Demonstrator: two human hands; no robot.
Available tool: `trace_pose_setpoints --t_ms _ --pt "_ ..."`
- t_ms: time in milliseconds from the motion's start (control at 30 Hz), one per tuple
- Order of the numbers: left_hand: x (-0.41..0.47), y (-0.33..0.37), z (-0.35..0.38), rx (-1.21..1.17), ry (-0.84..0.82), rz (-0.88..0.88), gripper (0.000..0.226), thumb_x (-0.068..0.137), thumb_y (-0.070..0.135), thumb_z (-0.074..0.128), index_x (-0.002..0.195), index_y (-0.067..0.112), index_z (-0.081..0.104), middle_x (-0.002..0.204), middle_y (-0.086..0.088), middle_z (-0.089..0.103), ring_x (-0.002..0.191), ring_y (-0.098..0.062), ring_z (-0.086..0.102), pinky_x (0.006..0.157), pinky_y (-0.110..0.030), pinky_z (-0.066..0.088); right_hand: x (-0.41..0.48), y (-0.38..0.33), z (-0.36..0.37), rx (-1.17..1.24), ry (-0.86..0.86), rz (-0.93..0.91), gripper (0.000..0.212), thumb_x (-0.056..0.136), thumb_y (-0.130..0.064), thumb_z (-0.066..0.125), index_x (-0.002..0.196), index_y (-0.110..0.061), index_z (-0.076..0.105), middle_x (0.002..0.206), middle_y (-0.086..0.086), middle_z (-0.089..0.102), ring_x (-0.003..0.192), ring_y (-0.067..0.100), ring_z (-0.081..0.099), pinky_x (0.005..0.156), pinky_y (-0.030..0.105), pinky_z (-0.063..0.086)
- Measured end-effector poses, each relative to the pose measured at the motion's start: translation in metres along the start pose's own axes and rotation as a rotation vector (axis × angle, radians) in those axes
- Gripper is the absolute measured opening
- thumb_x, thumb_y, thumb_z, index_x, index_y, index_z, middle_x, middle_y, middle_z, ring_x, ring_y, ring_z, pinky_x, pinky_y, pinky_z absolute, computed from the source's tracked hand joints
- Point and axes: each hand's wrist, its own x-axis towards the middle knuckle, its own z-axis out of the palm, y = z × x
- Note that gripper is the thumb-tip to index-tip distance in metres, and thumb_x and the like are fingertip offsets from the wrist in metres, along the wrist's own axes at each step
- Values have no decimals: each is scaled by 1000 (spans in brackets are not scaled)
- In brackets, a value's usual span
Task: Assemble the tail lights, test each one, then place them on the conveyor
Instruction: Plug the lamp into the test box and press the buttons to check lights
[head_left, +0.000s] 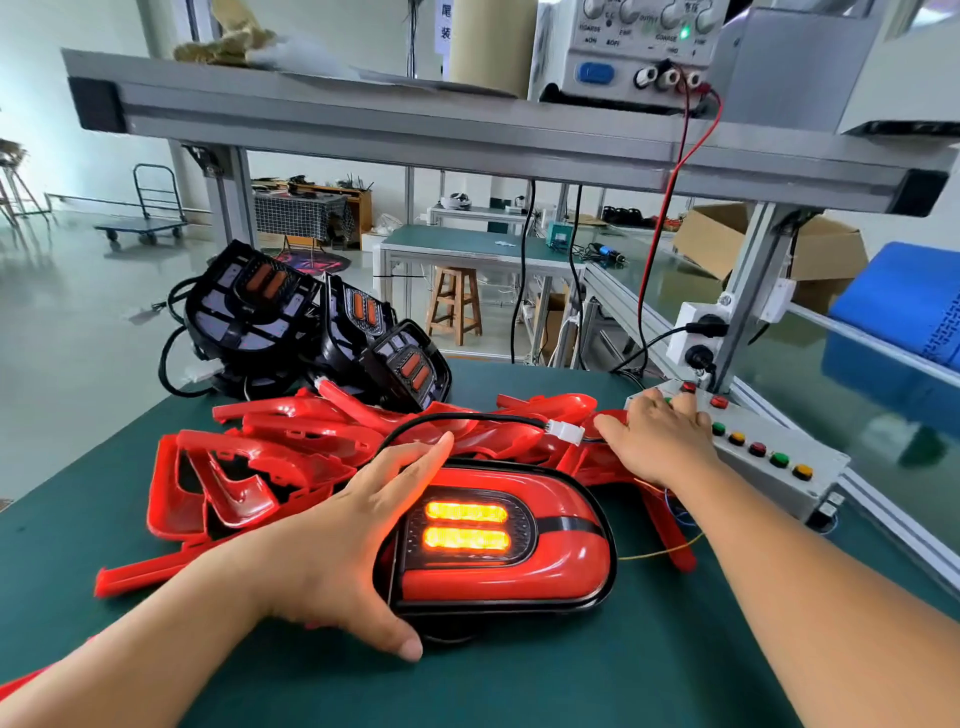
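Mid-test: the left hand (353, 525) clasps the lit tail light (519, 566) on the tabletop (519, 686), the right hand (660, 441) presses flat-fingered on the button box (779, 478) beneath it; next, probably unplug the light

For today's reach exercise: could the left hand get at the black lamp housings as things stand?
Probably, once freed: the left hand grips the lit tail light, and only low red covers lie between it and the black lamp housings.
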Motion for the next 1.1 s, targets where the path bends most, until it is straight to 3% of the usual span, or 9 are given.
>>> trace_pose_setpoints --t_ms 167,333,533,633,800,967,1100 --pt "1 -2 2 -7 8 2 142 51 61 86 129 66 -32 137 48 -24 116 35 -19 108 -13 8 -6 -2 2 -18 1 -5 76 91 -62 20 143 -9 37 146 6 35 128 31 26 103 46 26" --pt "0 -4 7 -13 54 15 141 52 60 86 132 64 -31 137 46 -21 138 9 3 108 -11 14 -17 -2 2 22 43 -10 72 92 -63 21 138 -11 43 145 4 35 129 32 28 110 48 25" --pt "1 -5 10 -44 87 35 138 53 62 84 132 64 -29 140 45 -19 139 7 9 110 -13 17 -31 6 2 -10 108 114 84 91 -70 19 148 -10 35 161 11 19 141 34 18 114 48 19" --pt "0 -5 10 -53 94 48 136 53 65 82 133 64 -28 141 44 -19 138 13 4 109 -9 13 -31 10 0 -27 67 115 87 91 -72 17 150 -9 31 160 11 21 143 34 16 113 49 19" --pt "0 -7 12 -31 106 35 139 52 81 71 138 48 -32 144 40 -27 140 13 -13 118 -21 8 -29 12 -1 -117 41 121 90 90 -74 13 151 -9 28 161 11 21 144 33 15 112 47 18" --pt "1 -7 15 -5 124 20 142 56 74 75 135 41 -38 140 42 -27 131 24 -16 106 0 -1 -30 11 -1 -163 41 111 92 89 -74 12 148 -7 34 156 12 30 139 31 23 106 44 23" --pt "1 -7 18 13 150 24 146 56 71 78 135 39 -40 139 43 -26 133 23 -13 105 0 0 -31 11 1 -144 43 114 91 89 -74 12 147 -7 35 154 10 31 137 31 27 105 44 23"
